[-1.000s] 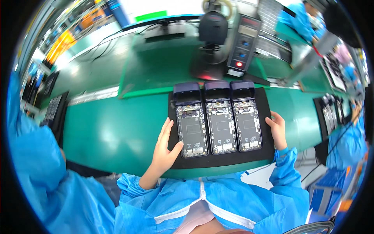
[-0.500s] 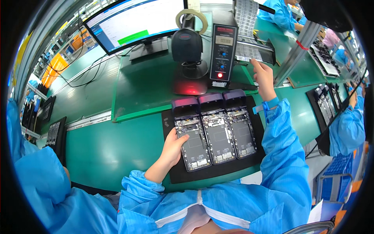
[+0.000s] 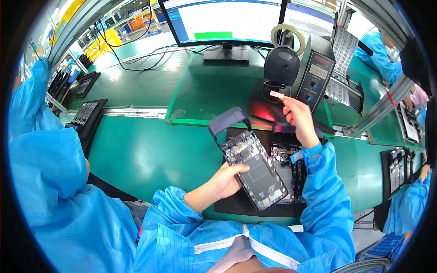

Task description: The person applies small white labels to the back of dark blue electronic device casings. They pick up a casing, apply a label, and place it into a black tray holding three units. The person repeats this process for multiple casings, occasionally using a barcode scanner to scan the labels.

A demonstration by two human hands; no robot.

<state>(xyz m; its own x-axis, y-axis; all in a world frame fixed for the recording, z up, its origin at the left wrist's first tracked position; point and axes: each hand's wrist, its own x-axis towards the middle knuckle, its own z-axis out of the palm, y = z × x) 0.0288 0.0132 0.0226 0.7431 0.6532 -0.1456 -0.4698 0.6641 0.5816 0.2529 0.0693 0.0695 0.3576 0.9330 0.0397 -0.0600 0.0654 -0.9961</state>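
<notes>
My left hand [image 3: 224, 181] grips an opened phone body [image 3: 257, 170] by its left side, thumb on the dark inner face. The phone body is tilted, with a dark purple frame piece [image 3: 226, 122] standing off its top end. More opened phone bodies [image 3: 284, 170] lie on a black mat [image 3: 232, 204], partly hidden by the held one and my right arm. My right hand [image 3: 299, 119] pinches a small label [image 3: 276, 94] between thumb and fingertips. The label is lit red in front of a black barcode scanner [image 3: 282, 66] on a stand.
A black label dispenser [image 3: 316, 73] with a label strip [image 3: 344, 49] stands right of the scanner. Behind are a monitor [image 3: 223, 22] and loose cables [image 3: 123, 61]. Trays of parts [image 3: 86, 116] lie at left and right [image 3: 395, 168]. A co-worker's blue sleeve [image 3: 50, 168] is close on my left.
My left hand has lifted the leftmost phone body off the mat and tilted it. My right hand has moved left from the dispenser to the scanner with a label. The view has shifted left.
</notes>
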